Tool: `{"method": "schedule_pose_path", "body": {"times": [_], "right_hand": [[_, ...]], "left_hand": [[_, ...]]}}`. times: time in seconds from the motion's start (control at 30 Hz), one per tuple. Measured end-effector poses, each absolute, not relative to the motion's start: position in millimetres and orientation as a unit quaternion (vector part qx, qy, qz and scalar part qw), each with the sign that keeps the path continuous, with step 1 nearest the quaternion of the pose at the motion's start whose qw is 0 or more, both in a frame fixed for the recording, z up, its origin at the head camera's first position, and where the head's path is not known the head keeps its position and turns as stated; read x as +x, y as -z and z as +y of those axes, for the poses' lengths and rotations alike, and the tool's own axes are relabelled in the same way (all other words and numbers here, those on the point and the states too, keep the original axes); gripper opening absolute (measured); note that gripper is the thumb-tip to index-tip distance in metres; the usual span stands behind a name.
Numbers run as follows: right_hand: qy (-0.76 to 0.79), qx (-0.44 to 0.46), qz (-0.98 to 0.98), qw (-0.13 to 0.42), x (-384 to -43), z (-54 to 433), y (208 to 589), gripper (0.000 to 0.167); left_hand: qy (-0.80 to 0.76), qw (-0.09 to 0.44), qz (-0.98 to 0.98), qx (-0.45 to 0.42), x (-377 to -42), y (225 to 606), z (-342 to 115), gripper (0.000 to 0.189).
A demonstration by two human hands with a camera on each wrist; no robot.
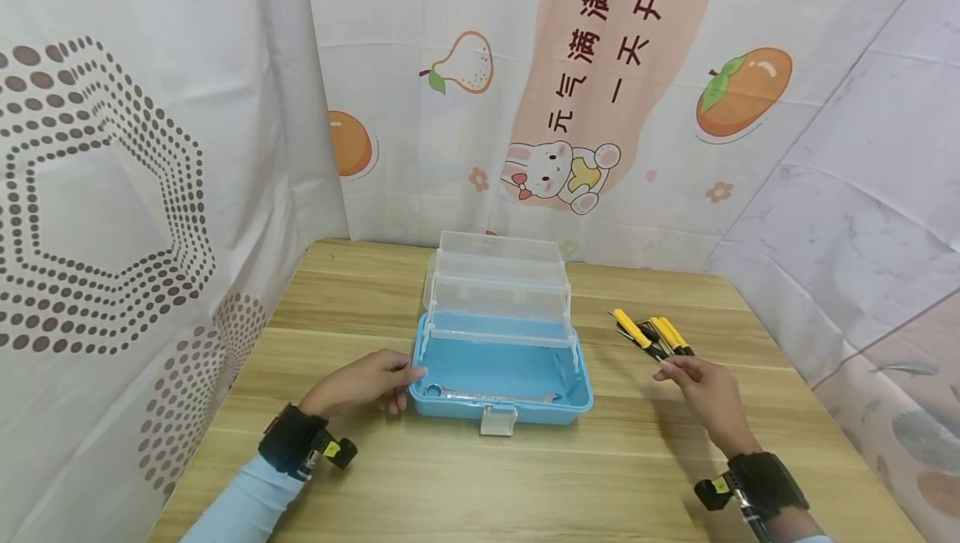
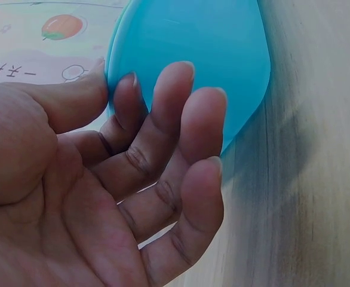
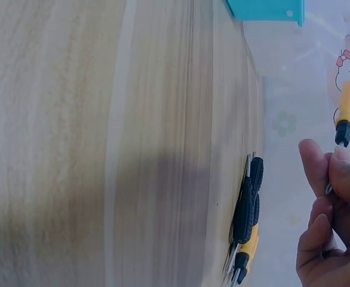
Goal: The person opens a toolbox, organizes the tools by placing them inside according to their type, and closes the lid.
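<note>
On the table stands an opened blue toolbox, its clear trays raised at the back. A wrench lies along its front inside. My left hand grips the box's left rim, thumb over the edge and fingers against the outer wall. To the right of the box, my right hand pinches a yellow-handled screwdriver by its metal shaft, handle pointing away from the hand. Close beyond that hand, several more screwdrivers with yellow and black handles lie in a bunch on the table.
The wooden table reaches back to a printed curtain. A white latch hangs at the toolbox's front. Clear stepped trays rise behind the box, near the table's back edge. More curtain hangs along the left side.
</note>
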State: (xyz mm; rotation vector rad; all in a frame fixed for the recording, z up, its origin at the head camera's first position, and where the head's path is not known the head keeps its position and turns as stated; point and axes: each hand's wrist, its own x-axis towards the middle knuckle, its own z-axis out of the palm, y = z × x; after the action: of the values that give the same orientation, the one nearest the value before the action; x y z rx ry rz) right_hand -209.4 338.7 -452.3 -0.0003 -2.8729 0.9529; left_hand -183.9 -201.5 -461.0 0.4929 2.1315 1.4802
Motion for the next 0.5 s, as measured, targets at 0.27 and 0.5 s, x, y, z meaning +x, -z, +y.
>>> {"method": "schedule_pose_path", "body": {"times": [0.27, 0.5], "right_hand": [[-0.318, 0.003, -0.946, 0.056, -207.4, 333.1, 449.8, 0.038], [-0.328, 0.012, -0.943, 0.059, -206.8, 327.9, 446.1, 0.035]], "left_hand": [[-0.541, 0.246, 0.784, 0.181, -183.3, 460.0, -201.3, 0.038], [-0.544, 0.25, 0.781, 0.178, -183.5, 460.0, -201.2, 0.037]]}}
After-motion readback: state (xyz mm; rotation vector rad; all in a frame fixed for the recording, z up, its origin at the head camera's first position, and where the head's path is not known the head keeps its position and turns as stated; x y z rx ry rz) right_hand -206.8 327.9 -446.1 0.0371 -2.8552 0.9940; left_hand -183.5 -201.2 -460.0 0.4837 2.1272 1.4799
